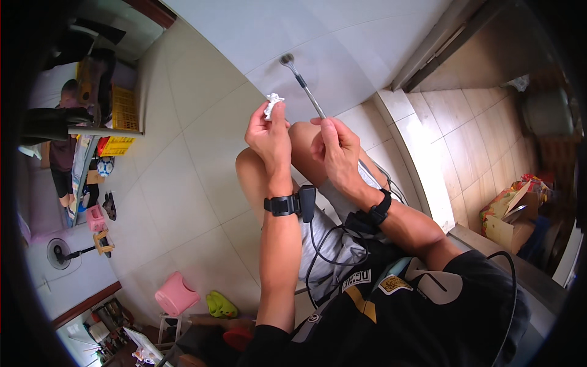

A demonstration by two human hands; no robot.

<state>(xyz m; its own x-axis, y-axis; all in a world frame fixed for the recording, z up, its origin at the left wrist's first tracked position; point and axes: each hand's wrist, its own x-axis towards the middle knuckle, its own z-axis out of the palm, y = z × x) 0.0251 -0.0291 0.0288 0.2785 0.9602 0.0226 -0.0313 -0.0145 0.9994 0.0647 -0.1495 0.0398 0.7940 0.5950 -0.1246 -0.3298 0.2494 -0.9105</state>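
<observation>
My left hand [267, 137] is closed on a crumpled white wad [273, 101], perhaps paper, held upright between thumb and fingers. To its right, my right hand [336, 147] grips a long metal-handled tool [309, 92] with a small rounded head, which points up and left in front of the pale wall [330, 30]. Both hands are raised over my bare knees. Black straps with small devices and cables are on both my forearms.
A doorway step [406, 147] and cardboard box [510, 223] are right. Left are a person [61, 153] beside a shelf, yellow crates [125, 110], a ball and a fan [58, 252]. A pink stool [176, 293] and green slippers [220, 304] lie lower left.
</observation>
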